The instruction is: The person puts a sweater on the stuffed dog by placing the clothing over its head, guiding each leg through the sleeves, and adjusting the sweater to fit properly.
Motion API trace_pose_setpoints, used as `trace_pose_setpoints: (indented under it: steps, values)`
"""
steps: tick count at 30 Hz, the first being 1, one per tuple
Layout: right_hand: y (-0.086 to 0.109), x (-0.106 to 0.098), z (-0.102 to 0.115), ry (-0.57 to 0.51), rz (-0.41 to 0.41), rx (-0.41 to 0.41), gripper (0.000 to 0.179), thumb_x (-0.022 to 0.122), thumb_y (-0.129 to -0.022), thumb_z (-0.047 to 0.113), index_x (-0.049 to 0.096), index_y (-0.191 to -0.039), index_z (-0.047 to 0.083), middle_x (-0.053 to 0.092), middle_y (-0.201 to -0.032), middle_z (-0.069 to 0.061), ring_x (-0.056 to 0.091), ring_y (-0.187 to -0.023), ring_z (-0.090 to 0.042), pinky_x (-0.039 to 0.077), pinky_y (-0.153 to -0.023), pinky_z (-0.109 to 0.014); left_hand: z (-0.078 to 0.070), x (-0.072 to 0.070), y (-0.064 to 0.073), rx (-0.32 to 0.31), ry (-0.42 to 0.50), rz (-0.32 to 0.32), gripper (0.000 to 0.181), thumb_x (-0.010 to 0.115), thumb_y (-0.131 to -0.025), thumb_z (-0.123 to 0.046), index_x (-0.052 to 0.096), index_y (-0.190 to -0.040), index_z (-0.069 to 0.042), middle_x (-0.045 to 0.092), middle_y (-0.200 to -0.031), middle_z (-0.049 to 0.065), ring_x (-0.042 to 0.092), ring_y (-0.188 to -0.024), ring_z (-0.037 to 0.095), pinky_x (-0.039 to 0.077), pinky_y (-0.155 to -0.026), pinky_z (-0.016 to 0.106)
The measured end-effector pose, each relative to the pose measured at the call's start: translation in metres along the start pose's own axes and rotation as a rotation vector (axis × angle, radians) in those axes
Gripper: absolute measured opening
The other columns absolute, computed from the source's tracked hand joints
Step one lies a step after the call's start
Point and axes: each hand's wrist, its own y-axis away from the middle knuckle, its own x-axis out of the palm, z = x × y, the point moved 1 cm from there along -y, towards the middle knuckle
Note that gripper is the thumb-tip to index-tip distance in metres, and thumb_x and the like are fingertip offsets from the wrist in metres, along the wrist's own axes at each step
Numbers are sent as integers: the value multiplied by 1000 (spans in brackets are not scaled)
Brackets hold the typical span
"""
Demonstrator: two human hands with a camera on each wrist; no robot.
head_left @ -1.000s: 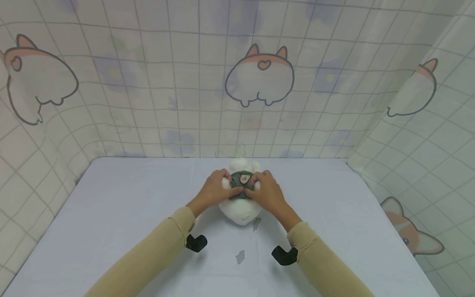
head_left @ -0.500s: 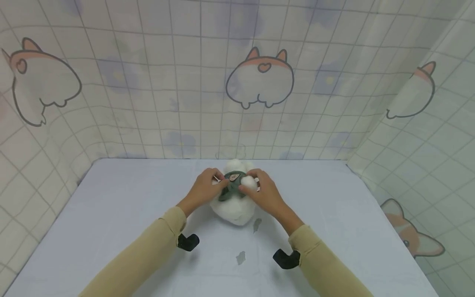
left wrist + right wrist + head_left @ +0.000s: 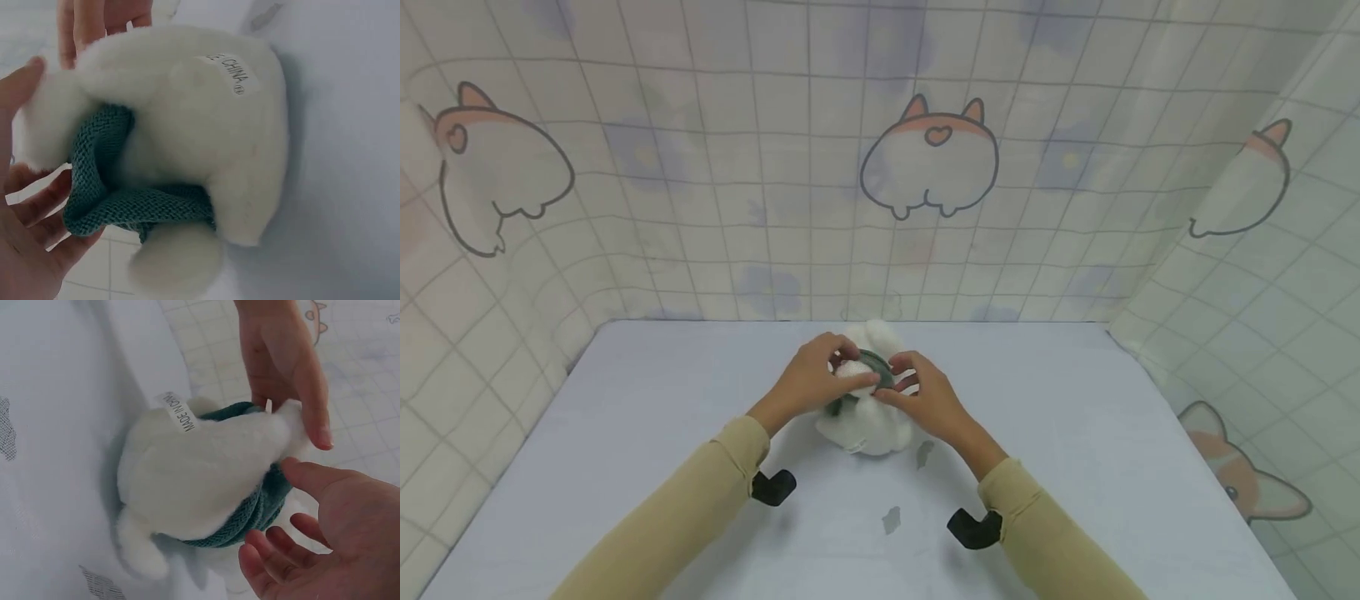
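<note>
A white plush toy (image 3: 868, 429) in a green knitted sweater (image 3: 137, 209) sits tilted on the table between both hands. Its printed label (image 3: 236, 74) shows in both wrist views. My left hand (image 3: 812, 375) grips a white fluffy limb (image 3: 50, 119) of the toy, thumb on one side and fingers on the other. My right hand (image 3: 925, 396) is at the toy's right side. Its thumb touches the sweater's edge in the right wrist view, while the other fingers lie relaxed and spread beside it. The toy's face is hidden.
The white table (image 3: 1037, 400) carries grey patches (image 3: 891, 520) in front of the toy. A checked curtain (image 3: 805, 225) with cartoon corgis surrounds the back and sides. Black wrist mounts (image 3: 976, 528) stick out below the sleeves.
The toy has turned and tipped, so the badge on its sweater has gone from view. My left hand has shifted to a white limb; my right fingers have loosened from the toy.
</note>
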Motion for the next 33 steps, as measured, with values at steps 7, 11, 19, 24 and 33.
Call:
trace_pose_setpoints:
  steps: [7,11,19,24,33]
  values:
    - [0,0,-19,42,13,110,41,64,-93,29,53,-128,10,59,-123,-9,61,-106,-25,54,-87,-37,-6,11,6,36,-196,25,62,73,-79,-54,56,-123,-14,55,-116,4,60,-96,21,55,-81,39]
    - [-1,1,-25,43,18,163,38,62,-94,30,55,-127,11,62,-121,-8,62,-105,-24,53,-88,-40,-13,11,6,33,-282,-27,51,72,-81,-41,58,-118,-8,61,-110,8,62,-87,24,54,-74,40]
    - [-1,0,-33,-86,50,245,40,59,-96,35,57,-126,9,64,-119,-7,63,-102,-20,54,-85,-35,-5,6,2,-22,-205,-83,26,73,-77,-23,60,-95,-9,64,-84,4,57,-72,18,47,-58,28]
    - [-1,-1,-36,-220,73,283,45,54,-98,36,55,-130,5,63,-123,-12,63,-110,-27,54,-91,-39,2,5,1,-60,-68,-185,25,73,-76,-24,64,-94,-9,68,-87,6,59,-74,19,49,-63,31]
    - [-1,-2,-46,-387,123,373,71,40,-97,60,48,-139,3,56,-133,-13,56,-119,-25,42,-106,-46,5,7,-5,-187,234,-255,27,71,-82,-27,65,-102,-10,68,-102,9,61,-87,24,51,-70,33]
